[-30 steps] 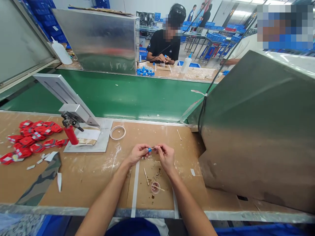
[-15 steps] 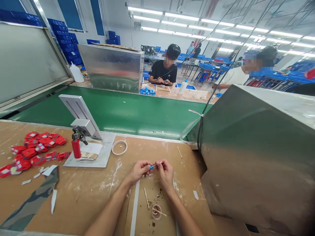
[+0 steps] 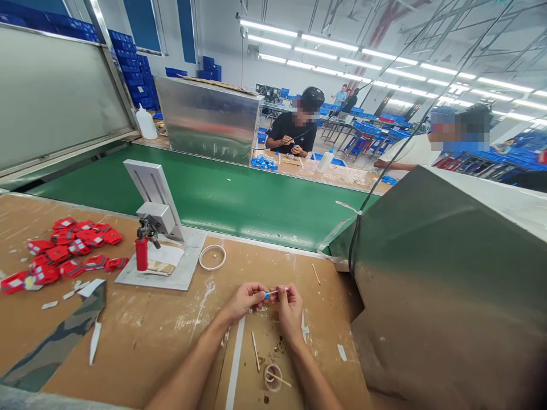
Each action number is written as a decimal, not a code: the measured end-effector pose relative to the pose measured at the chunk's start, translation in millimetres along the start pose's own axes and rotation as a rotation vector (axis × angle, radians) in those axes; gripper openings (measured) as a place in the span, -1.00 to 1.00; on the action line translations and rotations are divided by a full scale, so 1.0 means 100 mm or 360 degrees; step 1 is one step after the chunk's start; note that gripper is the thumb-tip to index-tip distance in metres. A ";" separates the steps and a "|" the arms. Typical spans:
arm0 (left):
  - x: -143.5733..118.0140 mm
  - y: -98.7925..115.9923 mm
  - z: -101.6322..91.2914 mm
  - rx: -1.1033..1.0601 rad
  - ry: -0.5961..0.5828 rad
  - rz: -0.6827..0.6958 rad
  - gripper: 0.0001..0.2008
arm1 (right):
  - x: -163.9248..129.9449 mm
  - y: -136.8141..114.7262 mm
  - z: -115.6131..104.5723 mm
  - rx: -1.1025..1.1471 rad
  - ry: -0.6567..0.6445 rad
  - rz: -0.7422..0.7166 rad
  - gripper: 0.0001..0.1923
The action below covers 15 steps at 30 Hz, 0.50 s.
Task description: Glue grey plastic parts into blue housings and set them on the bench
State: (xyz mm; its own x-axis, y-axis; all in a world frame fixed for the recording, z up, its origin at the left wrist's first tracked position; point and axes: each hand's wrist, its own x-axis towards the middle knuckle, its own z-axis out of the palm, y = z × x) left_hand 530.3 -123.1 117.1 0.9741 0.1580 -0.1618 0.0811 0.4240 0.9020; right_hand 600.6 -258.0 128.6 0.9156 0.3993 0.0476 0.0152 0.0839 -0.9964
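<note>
Head view: both hands [image 3: 268,302] pinch a small blue part [image 3: 267,294], possibly a cap, mostly hidden.

Left hand [image 3: 244,300] and right hand [image 3: 289,304] pinched together, forearms converging

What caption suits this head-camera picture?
Left hand and right hand pinch a small blue part above the cardboard-covered bench.
</note>
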 end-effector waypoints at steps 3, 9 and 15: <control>0.00 -0.01 -0.01 0.0026 -0.0007 -0.0010 -0.36 | -0.01 0.02 -0.01 -0.0078 -0.0047 -0.0048 -0.51; 0.01 -0.04 -0.02 0.0066 -0.0020 -0.0031 -0.36 | 0.01 0.03 -0.01 -0.0137 -0.0073 -0.0111 -0.50; -0.01 -0.04 -0.01 0.0055 -0.0001 -0.0011 -0.36 | -0.01 0.03 0.03 -0.0150 -0.0057 -0.0167 -0.52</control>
State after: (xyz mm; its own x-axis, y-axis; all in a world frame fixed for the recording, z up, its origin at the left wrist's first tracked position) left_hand 529.0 -123.8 113.3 0.9736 0.1543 -0.1680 0.0953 0.3941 0.9141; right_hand 598.2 -255.7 126.1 0.8920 0.4255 0.1526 0.1493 0.0414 -0.9879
